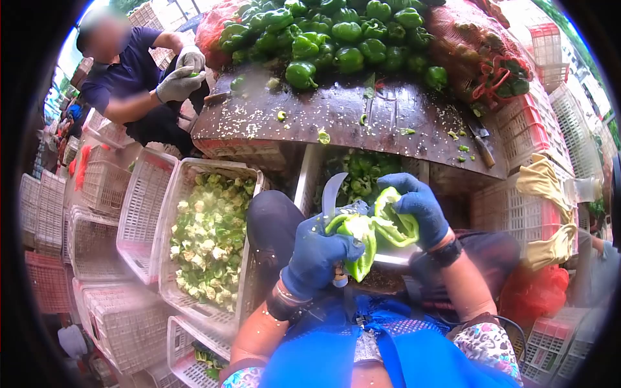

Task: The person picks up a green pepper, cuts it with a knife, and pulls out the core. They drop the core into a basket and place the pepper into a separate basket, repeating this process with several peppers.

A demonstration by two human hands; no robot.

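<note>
Left hand [317, 249] clamping curved knife [331, 193] and green pepper half [358, 238], right hand [417, 205] gripping other half [394, 223], wet table [336, 116] heaping with peppers [336, 32], crates [139, 213] crowding around.

text: none legible | labels: none | numbers: none

bare wet board [388, 123] ahead, pepper heap [330, 32] behind, crates [139, 213] left

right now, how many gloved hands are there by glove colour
blue gloved hands: 2, the left hand holding one cut green pepper half, the right hand holding the other pepper half
grey knit gloved hands: 2, both the co-worker's
total: 4
</note>
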